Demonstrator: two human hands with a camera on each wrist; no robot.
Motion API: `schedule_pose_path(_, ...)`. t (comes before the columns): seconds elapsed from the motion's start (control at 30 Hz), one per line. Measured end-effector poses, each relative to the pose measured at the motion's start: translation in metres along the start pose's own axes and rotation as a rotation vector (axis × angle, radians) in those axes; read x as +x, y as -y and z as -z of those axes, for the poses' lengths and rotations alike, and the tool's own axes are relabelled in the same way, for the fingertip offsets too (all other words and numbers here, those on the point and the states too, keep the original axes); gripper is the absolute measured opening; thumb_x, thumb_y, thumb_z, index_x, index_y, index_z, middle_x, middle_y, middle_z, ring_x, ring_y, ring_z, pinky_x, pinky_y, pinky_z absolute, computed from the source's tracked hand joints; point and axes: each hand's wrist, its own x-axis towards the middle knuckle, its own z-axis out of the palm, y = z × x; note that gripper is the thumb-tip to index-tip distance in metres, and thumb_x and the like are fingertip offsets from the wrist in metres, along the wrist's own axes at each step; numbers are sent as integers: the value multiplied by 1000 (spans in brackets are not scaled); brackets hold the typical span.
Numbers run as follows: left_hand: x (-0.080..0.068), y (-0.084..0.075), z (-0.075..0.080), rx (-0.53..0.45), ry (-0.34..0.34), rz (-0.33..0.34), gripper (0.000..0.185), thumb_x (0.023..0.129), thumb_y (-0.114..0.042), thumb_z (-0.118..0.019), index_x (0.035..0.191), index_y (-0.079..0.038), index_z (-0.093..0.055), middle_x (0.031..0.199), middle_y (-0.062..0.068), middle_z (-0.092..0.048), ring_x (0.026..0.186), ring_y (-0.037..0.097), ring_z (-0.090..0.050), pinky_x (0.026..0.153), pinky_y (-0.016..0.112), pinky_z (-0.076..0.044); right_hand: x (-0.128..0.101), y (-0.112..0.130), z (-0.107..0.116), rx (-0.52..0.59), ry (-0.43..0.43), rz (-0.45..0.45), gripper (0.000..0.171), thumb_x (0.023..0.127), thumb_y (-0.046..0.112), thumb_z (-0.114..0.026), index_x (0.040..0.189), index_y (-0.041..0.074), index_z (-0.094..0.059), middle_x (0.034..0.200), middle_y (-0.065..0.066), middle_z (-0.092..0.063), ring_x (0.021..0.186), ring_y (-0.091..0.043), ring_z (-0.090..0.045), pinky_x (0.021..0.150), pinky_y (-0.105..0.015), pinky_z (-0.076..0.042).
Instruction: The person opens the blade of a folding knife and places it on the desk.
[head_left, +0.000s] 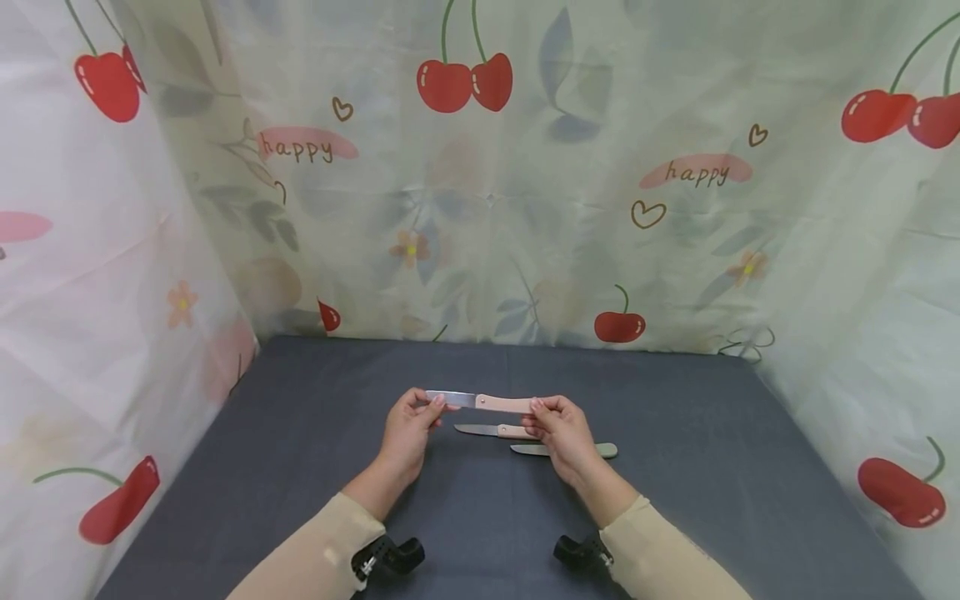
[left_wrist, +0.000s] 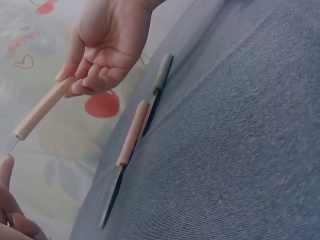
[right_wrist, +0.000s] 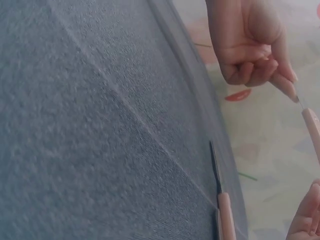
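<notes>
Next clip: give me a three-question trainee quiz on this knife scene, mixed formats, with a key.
1. True or false: the left hand pinches the blade end of the held knife.
2. How many knives lie on the grey cloth? A) one B) two C) three
3. Fill in: the right hand holds the knife by its pink ____.

Key
1. True.
2. B: a pink-handled knife and a green-handled knife.
3. Handle.
</notes>
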Motion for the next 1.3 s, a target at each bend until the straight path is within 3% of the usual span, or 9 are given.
schedule_pose_path(0.13,-1,-2,3,49,-3,7,23,98,-6,-64,84,-10,-47,83,9,-76,65,9,-55,67,24,-45,0,0,1,-36,19,-22,7,101,6,-58,103,0,-55,85,-8,-69,73,-14,-66,71,-26,-56)
schedule_pose_path(0.33,0,-8,17,265,-4,20,20,96,-13,-69,87,-6,-53,87,14,-75,79,25,-61,75,35,-44,1,1,8,-187,106,-29,10,98,7,-63,103,-3,-61,86,-10,-70,76,-16,-67,74,-31,-57)
schedule_pose_path(0.6,0,-12,37,389,-72,46,25,88,-18,-79,96,-3,-59,84,10,-72,81,17,-61,74,32,-42,3,4,6,-415,208,-8,21,94,13,-71,104,-5,-67,92,-13,-74,82,-23,-71,77,-38,-58)
schedule_pose_path(0.83,-2,-14,54,537,-42,99,24,94,-24,-72,99,-3,-62,93,11,-76,101,27,-65,83,39,-43,7,5,-2,-515,255,-8,19,94,8,-70,104,-8,-70,91,-19,-73,78,-28,-71,73,-40,-59)
schedule_pose_path(0.97,-2,-15,63,645,-30,103,23,94,-23,-73,95,-2,-63,90,11,-76,87,20,-65,75,36,-42,3,6,-11,-511,263,-19,19,93,4,-70,103,-12,-69,90,-25,-72,71,-25,-70,71,-41,-59)
schedule_pose_path(1.1,-1,-17,70,758,-10,66,23,93,-23,-73,90,-2,-64,84,9,-75,69,15,-55,62,32,-38,3,0,-19,-528,238,-20,17,92,3,-71,99,-12,-69,86,-25,-72,66,-20,-69,65,-38,-59)
schedule_pose_path(1.3,2,-17,78,925,32,45,26,91,-26,-74,82,-4,-65,76,4,-74,62,13,-53,58,30,-38,8,-12,-22,-601,255,-42,14,90,3,-73,95,-9,-70,80,-17,-73,62,-16,-68,60,-33,-58)
